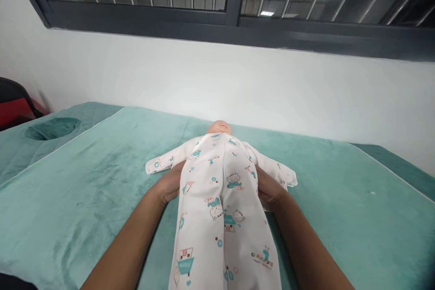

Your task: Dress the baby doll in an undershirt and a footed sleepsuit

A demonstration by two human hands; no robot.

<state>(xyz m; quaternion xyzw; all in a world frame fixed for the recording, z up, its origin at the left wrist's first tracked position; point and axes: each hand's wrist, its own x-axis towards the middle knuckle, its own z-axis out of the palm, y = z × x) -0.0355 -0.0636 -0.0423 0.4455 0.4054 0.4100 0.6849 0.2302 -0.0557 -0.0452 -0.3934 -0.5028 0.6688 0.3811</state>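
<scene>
A baby doll (pixel 220 127) lies on its back, its head toward the wall. White baby clothing (pixel 217 199) with teal and pink cartoon prints covers the body, and both sleeves spread outward. My left hand (pixel 171 183) reaches in at the left side of the doll's torso, just below the sleeve. On the opposite side, my right hand (pixel 268 186) is at the torso below the other sleeve. The fingers of both hands are hidden behind or under the clothing, so their grip does not show.
A teal padded cover (pixel 102 199) lies beneath the doll, with a round face hole (pixel 52 128) at the left end. A white wall (pixel 238 86) rises behind it, below a dark-framed window (pixel 234 22). A black and red object (pixel 15 104) stands at the far left.
</scene>
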